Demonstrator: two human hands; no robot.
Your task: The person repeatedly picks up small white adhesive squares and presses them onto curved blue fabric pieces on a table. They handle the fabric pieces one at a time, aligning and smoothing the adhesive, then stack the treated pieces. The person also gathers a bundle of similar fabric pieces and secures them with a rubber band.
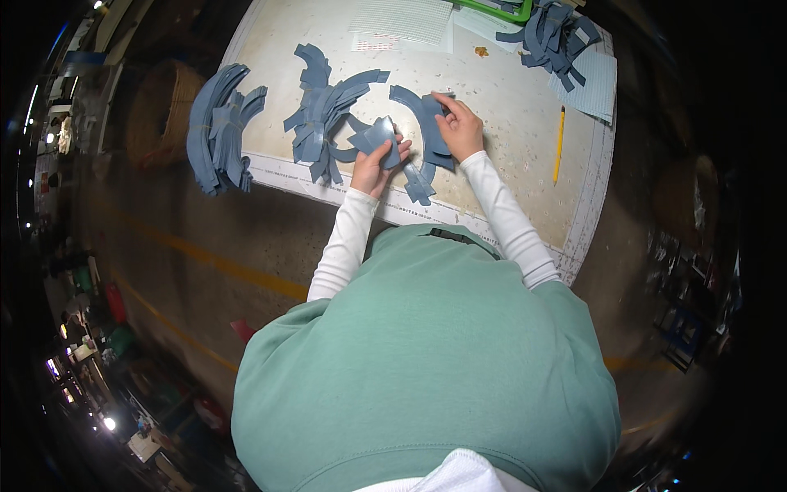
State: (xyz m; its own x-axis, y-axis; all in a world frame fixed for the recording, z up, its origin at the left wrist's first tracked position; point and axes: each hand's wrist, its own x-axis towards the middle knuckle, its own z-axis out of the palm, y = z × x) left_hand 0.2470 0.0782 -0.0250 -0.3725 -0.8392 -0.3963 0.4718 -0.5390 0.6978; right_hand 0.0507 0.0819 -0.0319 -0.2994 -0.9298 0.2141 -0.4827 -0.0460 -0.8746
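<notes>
My left hand (375, 170) grips a few flat blue-grey cut pieces (377, 138), thumb on top and fingers underneath; they look like leather or a similar sheet material. At the loose pile of curved blue-grey pieces (429, 123) near the table's front, my right hand (461, 129) pinches a piece at the pile's upper right edge. Smaller pieces (419, 184) lie at the pile's lower end. Just left of my left hand sits a tied bundle of the same pieces (316, 115), its strips fanned out.
Another tied bundle (220, 131) overhangs the table's left edge. At the back right lie a heap of pieces (559, 41), a green tray (512, 10) and lined paper (596, 86). A yellow pencil (560, 146) rests on the right. Printed sheets (402, 20) lie at the back.
</notes>
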